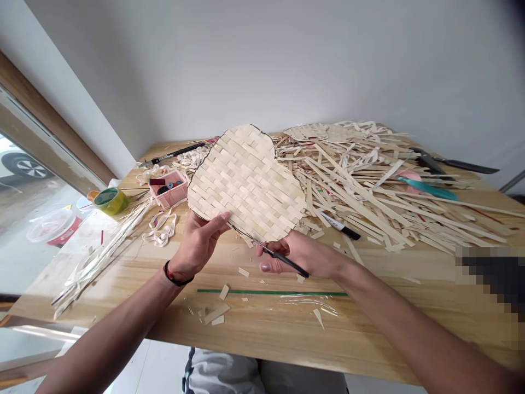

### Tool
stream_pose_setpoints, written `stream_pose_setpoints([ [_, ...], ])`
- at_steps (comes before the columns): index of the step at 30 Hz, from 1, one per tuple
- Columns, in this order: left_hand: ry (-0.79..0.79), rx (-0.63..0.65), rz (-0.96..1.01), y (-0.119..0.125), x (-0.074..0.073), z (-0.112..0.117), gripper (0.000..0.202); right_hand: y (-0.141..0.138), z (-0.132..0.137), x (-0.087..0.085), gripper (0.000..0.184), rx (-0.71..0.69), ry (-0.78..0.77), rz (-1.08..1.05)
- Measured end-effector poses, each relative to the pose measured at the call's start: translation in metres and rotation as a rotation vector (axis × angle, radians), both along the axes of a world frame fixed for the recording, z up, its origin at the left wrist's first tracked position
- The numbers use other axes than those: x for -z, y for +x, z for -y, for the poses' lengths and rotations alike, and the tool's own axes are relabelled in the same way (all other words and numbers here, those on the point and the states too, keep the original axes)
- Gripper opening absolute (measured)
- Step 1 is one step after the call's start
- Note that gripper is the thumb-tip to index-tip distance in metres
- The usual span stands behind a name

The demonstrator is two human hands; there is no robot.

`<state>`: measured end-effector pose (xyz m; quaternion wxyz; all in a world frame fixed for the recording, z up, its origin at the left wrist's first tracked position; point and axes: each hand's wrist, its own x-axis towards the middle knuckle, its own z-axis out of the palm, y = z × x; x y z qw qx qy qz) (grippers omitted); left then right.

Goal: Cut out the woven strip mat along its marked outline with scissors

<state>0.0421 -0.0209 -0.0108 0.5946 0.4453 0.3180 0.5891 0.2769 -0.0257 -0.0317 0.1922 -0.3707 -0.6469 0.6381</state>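
**Woven Mat Held for Edge Work**

I use the woven mat (246, 183) as the reference for all positions. I see it raised off the table (287, 328), tilted up and away, its near edge toward me.

The left hand (196, 246) grips the mat's near-left edge, thumb on top and fingers closed beneath. I judge this grip steadies the mat and keeps its edge exposed.

The right hand (301, 256) sits just below the mat's near edge, fingers closed on scissors (268, 253). Their blades point left and up and meet the mat's rim, probably so that the cut follows the dark outline.

Right of the mat lies a heap of loose strips (389, 186), with a marker (340, 225) near its lower-right edge. Left of the mat stand a pink box (167, 189) and a tape roll (110, 200). Small offcuts (217, 313) lie below the mat.
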Motion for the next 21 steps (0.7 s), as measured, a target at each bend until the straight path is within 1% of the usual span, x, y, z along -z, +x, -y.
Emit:
stream_pose_setpoints([
  [3,-0.004,0.006,-0.041,-0.0022,0.0031,-0.0003,0.043,-0.0007,0.0023,-0.0026,0.047,0.012,-0.005,-0.013],
  [5,-0.002,-0.007,-0.060,-0.0041,0.0047,-0.0010,0.039,-0.0009,0.0039,-0.0044,0.045,0.028,-0.004,-0.028],
  [8,0.000,-0.029,-0.058,-0.0052,0.0051,-0.0013,0.044,-0.0010,0.0056,-0.0070,0.042,0.030,-0.019,-0.021],
  [14,-0.004,-0.030,-0.046,-0.0038,0.0020,0.0001,0.049,-0.0008,0.0043,-0.0096,0.046,0.043,-0.034,0.044],
  [18,0.001,-0.005,-0.036,-0.0037,0.0009,0.0002,0.050,0.0003,0.0032,-0.0074,0.044,0.036,0.012,0.092],
  [21,0.002,-0.001,-0.036,-0.0036,0.0004,0.0006,0.048,-0.0007,0.0042,-0.0098,0.045,0.041,0.021,0.111],
])
